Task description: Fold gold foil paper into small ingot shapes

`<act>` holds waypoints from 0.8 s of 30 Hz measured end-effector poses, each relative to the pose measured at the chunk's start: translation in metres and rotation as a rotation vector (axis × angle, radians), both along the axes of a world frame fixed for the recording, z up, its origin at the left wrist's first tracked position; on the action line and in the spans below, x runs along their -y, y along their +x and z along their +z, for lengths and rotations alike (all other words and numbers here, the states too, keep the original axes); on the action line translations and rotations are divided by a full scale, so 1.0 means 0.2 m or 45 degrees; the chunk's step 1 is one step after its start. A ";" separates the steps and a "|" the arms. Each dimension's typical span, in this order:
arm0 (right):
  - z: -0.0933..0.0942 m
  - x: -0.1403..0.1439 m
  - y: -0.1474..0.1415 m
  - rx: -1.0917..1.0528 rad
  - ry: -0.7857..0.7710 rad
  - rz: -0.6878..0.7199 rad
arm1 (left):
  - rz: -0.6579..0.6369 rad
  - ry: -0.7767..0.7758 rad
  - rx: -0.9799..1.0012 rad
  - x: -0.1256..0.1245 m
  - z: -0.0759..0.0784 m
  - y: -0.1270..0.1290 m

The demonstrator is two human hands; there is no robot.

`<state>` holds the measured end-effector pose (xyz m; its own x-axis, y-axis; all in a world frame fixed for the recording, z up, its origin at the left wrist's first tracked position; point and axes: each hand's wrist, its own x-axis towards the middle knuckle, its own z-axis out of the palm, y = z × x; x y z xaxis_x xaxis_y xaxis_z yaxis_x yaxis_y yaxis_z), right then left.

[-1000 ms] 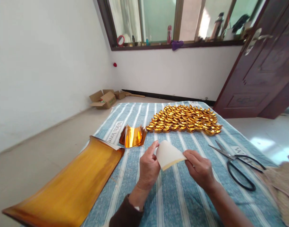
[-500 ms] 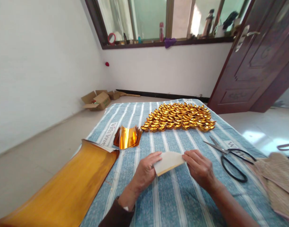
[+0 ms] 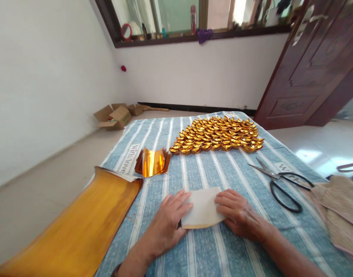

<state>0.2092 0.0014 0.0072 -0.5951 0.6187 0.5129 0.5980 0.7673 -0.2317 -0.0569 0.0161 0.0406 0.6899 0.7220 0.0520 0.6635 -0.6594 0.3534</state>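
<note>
Striped cloth [image 3: 222, 173] bears a folded paper [image 3: 202, 207], long axis left-right, pressed under flat, outstretched fingers [image 3: 180, 204] of both hands.

The paper [image 3: 203, 207] is a pale, folded sheet lying flat on the striped cloth [image 3: 222, 173]. Its near edge shows gold.

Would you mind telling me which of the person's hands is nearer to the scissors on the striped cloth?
The right hand. It rests on the folded paper, with the scissors just beyond it to the right. The left hand presses the paper's opposite edge, farther away.
</note>
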 end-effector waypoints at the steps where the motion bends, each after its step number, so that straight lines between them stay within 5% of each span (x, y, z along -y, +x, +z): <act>1: 0.00 0.00 0.00 -0.018 -0.030 0.000 | -0.033 0.001 0.044 0.01 0.00 0.00; 7: -0.02 -0.02 0.02 -0.207 -0.122 0.017 | -0.020 -0.082 0.340 -0.02 0.02 0.02; 14: -0.06 -0.07 0.00 -0.383 -0.266 -0.287 | 0.325 -0.261 0.360 -0.10 0.04 0.08; 17: -0.09 -0.07 -0.02 -0.474 -0.257 -0.414 | 0.482 0.067 0.330 -0.08 0.00 0.12; 19: -0.11 -0.07 -0.03 -0.507 -0.239 -0.460 | 0.551 0.508 0.376 -0.02 -0.03 0.17; 21: -0.12 -0.08 -0.04 -0.518 -0.222 -0.483 | 0.379 0.792 0.401 0.06 -0.06 0.22; 24: -0.12 -0.07 -0.05 -0.515 -0.207 -0.483 | -0.036 0.806 0.402 0.15 -0.10 0.29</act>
